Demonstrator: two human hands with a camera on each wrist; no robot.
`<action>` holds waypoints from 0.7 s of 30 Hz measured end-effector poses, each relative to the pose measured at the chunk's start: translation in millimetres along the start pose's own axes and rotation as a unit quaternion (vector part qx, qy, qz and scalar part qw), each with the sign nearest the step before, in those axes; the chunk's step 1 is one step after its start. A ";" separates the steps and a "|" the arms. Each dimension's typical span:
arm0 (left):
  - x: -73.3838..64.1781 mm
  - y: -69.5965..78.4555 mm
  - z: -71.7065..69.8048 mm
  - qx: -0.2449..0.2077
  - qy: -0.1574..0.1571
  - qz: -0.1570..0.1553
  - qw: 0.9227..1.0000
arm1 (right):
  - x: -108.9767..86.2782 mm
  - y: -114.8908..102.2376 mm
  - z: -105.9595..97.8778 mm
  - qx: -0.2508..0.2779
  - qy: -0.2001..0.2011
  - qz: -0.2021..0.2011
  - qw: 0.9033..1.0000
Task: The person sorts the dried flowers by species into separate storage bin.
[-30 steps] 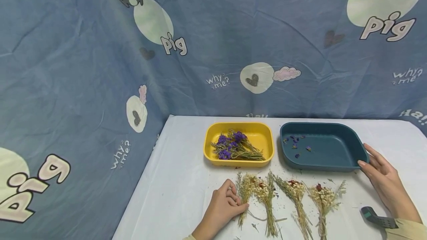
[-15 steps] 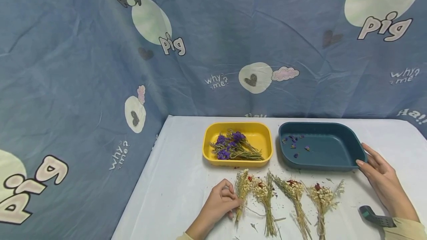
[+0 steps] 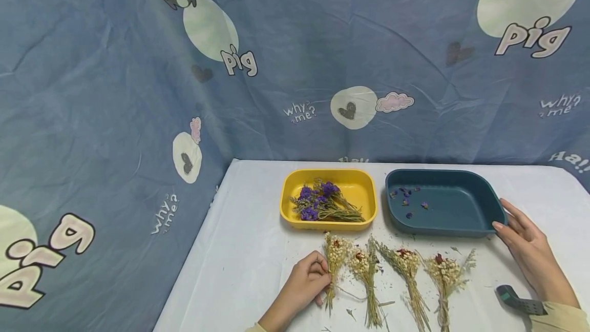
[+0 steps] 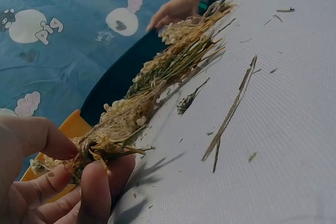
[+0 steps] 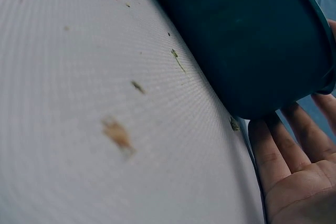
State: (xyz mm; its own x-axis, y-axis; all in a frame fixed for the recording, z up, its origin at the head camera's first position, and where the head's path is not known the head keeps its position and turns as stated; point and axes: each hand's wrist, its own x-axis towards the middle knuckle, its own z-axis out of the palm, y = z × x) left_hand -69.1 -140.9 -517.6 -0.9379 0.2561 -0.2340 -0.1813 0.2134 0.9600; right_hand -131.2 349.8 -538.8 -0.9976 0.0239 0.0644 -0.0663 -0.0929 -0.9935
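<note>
My left hand (image 3: pixel 306 279) pinches the stems of the leftmost dried flower bunch (image 3: pixel 336 251) between thumb and fingers. In the left wrist view the tied stems of this bunch (image 4: pixel 97 148) stick out past the fingertips. Beside it on the white table lie three more dried flower bunches, the nearest being a cream-and-red one (image 3: pixel 369 270). At the right, my right hand (image 3: pixel 530 240) holds the near right corner of a dark blue tray (image 3: pixel 454 229), thumb at the rim and fingers along its side. The right wrist view shows those fingers (image 5: pixel 270 153) against the tray's corner.
A yellow tray (image 3: pixel 329 225) with purple dried flowers (image 3: pixel 318 204) stands behind the bunches, left of the blue tray. Small purple petals (image 3: pixel 408 215) lie in the blue tray. Stem scraps (image 4: pixel 231 114) and crumbs are scattered over the table (image 3: pixel 239 250). A printed blue cloth (image 3: pixel 286 60) hangs behind.
My left hand has shifted slightly left with the leftmost bunch, which now stands more upright in view and farther from its neighbour. The right hand stays at the blue tray's corner.
</note>
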 end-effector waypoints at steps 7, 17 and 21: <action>0.7 0.0 -1.7 0.021 0.006 -0.003 1.000 | 0.2 0.3 -0.4 0.011 -0.003 -0.008 1.000; 1.4 -0.7 -1.5 0.027 0.009 -0.005 1.000 | -0.1 -0.2 -0.9 0.015 -0.008 -0.016 1.000; 0.7 -1.0 0.1 0.033 0.011 -0.013 0.999 | 0.0 0.2 -0.3 0.021 -0.011 -0.020 1.000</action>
State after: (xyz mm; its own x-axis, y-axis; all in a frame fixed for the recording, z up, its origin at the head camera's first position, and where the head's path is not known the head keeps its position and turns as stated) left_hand -69.5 -140.8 -518.8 -0.9397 0.2281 -0.2549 -0.1867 0.2825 0.9409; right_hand -131.3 350.0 -539.0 -0.9943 0.0063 0.1069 -0.1067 -0.1349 -0.9851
